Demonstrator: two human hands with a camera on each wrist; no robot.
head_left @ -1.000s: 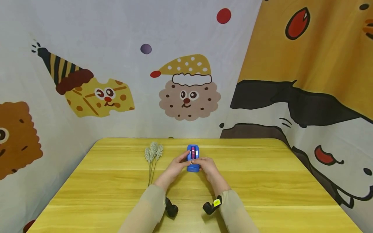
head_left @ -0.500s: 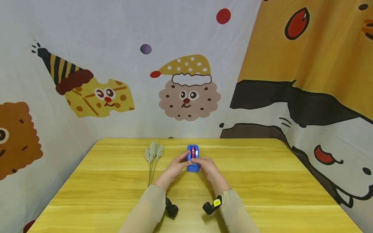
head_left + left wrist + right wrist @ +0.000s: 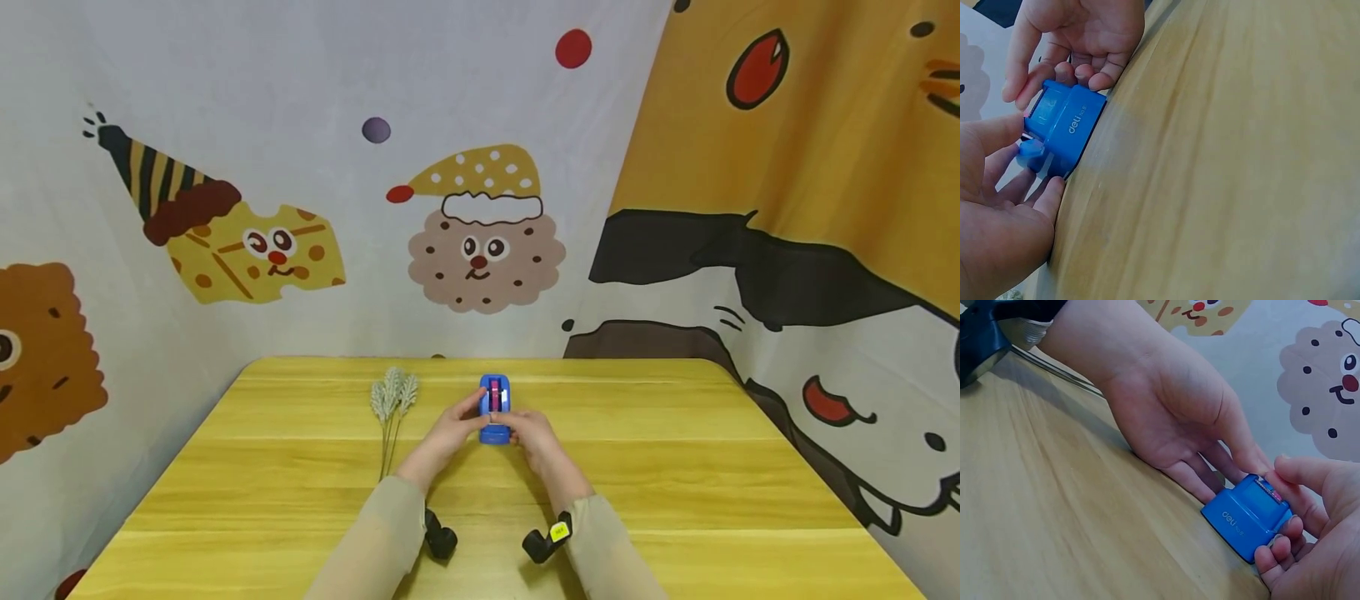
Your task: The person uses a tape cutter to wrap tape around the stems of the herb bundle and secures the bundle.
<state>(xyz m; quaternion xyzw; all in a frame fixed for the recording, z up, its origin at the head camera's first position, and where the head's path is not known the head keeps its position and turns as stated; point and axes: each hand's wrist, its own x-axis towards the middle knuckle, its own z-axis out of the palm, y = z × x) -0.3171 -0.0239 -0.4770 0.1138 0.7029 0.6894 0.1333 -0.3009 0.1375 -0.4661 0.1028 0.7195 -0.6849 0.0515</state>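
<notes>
A small blue tape dispenser (image 3: 495, 435) with "deli" lettering stands on the wooden table, a pink roll (image 3: 495, 394) visible in its slot. My left hand (image 3: 448, 429) grips its left side, fingers along the flank and thumb near the top. From the other side my right hand (image 3: 534, 435) holds it, with several fingers curled at the flank in the right wrist view and its thumb close to the left thumb. Both thumbs meet over the dispenser's near part, partly covering it. Whether tape is pinched between them is too small to tell.
Dried grass-like stems (image 3: 393, 396) with pale green heads lie on the table (image 3: 675, 467) to the left of my hands. A printed cartoon curtain (image 3: 300, 83) hangs behind the table. Each wrist carries a black camera (image 3: 441, 537).
The head view has shifted very slightly. Both hands stay at the dispenser, which stands in nearly the same place; the right thumb has moved little, if at all.
</notes>
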